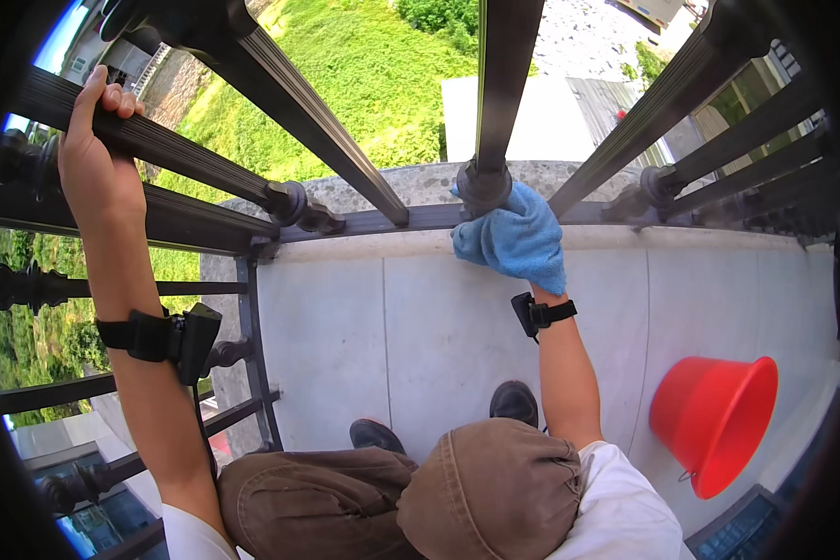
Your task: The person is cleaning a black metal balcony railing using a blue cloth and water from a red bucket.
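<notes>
A dark metal railing fills the upper half of the view. My left hand point(101, 154) is closed round one of its balusters point(191, 157) at the upper left, thumb and fingertips showing over the bar. Low on the railing, my right hand point(545, 291) holds a blue cloth point(523, 238) that drapes over and hides the fingers. The cloth presses against the bottom rail point(429, 217), right beside the ringed collar point(483, 189) of an upright baluster.
To my right on the pale tiled floor point(336, 364) is a red bucket point(700, 411), its mouth facing right. My shoes point(513, 403) and bent knees in brown trousers point(490, 490) take up the lower middle. Green plants point(345, 84) lie far below beyond the railing.
</notes>
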The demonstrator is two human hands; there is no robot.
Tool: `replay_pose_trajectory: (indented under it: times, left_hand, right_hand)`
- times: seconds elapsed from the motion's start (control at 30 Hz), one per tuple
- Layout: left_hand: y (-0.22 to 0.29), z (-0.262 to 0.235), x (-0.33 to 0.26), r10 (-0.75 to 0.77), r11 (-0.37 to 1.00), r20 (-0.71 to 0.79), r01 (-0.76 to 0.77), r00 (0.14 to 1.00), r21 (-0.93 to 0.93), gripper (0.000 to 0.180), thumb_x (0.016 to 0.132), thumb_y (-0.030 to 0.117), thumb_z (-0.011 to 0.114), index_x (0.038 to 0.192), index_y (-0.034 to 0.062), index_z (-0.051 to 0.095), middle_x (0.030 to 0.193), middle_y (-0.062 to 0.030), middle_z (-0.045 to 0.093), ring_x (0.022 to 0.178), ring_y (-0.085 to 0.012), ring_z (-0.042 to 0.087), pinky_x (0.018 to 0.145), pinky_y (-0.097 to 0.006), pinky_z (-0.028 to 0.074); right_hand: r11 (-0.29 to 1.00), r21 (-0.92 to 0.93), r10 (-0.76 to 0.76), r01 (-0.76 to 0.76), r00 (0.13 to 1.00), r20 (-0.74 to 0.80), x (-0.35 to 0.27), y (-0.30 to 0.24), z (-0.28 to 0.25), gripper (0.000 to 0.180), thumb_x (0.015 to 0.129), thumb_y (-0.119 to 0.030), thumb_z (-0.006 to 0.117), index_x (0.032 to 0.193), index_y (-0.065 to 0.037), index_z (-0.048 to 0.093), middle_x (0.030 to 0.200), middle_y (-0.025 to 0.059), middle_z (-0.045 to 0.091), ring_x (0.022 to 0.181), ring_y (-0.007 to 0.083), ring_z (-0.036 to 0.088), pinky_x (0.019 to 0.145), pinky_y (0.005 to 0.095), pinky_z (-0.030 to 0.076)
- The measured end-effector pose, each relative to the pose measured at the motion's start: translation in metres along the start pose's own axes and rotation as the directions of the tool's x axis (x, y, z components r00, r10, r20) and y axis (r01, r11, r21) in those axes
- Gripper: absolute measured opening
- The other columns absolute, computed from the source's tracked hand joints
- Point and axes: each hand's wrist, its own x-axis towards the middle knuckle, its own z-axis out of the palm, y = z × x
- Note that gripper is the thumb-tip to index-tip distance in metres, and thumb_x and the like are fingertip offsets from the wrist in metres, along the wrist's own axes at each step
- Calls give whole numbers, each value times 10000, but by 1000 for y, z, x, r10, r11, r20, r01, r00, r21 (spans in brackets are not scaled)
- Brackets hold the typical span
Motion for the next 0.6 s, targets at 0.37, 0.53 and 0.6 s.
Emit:
replay_pose_trajectory:
  times: [0.37, 0.53, 0.6]
  left_hand:
    - [1, -10, 6, -25, 999, 61, 28, 998, -42, 123, 904, 103, 671, 919, 1, 604, 743, -25, 535, 705, -132, 507, 737, -294, 443]
    - [-1, -16, 6, -13, 999, 43, 14, 999, -34, 121, 905, 102, 668, 904, 6, 594, 745, -26, 529, 707, -134, 502, 740, -296, 441]
    - [-1, -15, 8, -1, 999, 44, 2, 999, -36, 130, 909, 103, 661, 869, 20, 570, 748, -26, 520, 711, -137, 495, 753, -298, 437]
  right_hand:
    - [765, -624, -184, 161, 982, 28, -14, -5, 4, 341, 749, -98, 688, 1083, -63, 631, 981, 123, 681, 894, 249, 659, 812, 331, 535]
    - [846, -532, 30, -22, 1000, 6, -14, -21, 14, 463, 721, -116, 752, 1159, -67, 610, 1059, 118, 676, 994, 228, 642, 884, 326, 517]
    - [924, -380, -19, 34, 999, 42, -2, 9, 12, 517, 710, -134, 781, 1188, -58, 601, 1098, 114, 668, 1027, 218, 630, 918, 325, 502]
